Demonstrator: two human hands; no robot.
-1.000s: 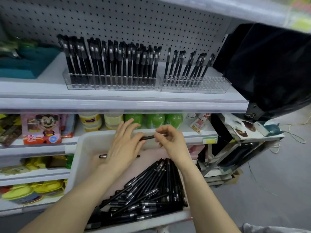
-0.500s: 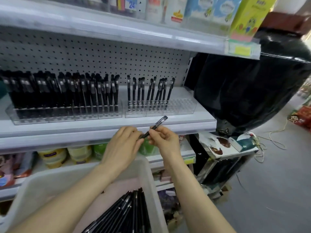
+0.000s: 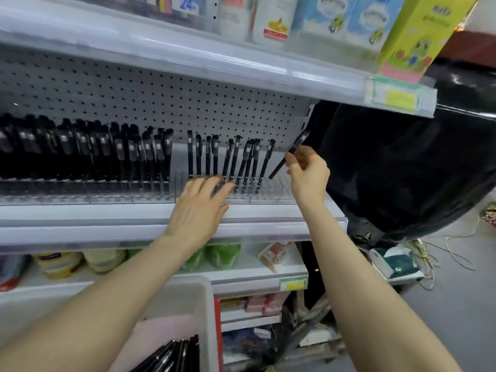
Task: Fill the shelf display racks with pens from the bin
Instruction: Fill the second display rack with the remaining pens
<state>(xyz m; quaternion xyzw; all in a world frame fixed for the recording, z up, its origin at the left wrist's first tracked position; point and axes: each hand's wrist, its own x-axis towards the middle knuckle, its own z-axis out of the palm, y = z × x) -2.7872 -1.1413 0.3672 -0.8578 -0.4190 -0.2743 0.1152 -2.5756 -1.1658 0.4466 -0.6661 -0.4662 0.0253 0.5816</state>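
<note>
One white shelf (image 3: 134, 216), backed by pegboard, runs across the far side. One black bag (image 3: 402, 170) sits to its right. One white bin (image 3: 206, 304) is near and low, with loose pens (image 3: 174, 355) heaped in it, too many overlapping to count.

Two clear racks stand side by side on the shelf:
- The left rack (image 3: 80, 191) is crowded with packed pens (image 3: 80, 151), too dense to count.
- The right rack (image 3: 268, 191) has about ten standing pens (image 3: 212, 157), all in its left and middle part.

My left hand (image 3: 200, 208) has its fingers straight and slightly spread, tips lying on the near front of the right rack. It holds nothing.

My right hand (image 3: 308, 173) is just right of the standing pens. Thumb and fingers pinch one held pen (image 3: 279, 167) at mid-barrel. It is tilted, upper end up and to the right, lower end over the rack's right part. I cannot tell whether it touches.
</note>
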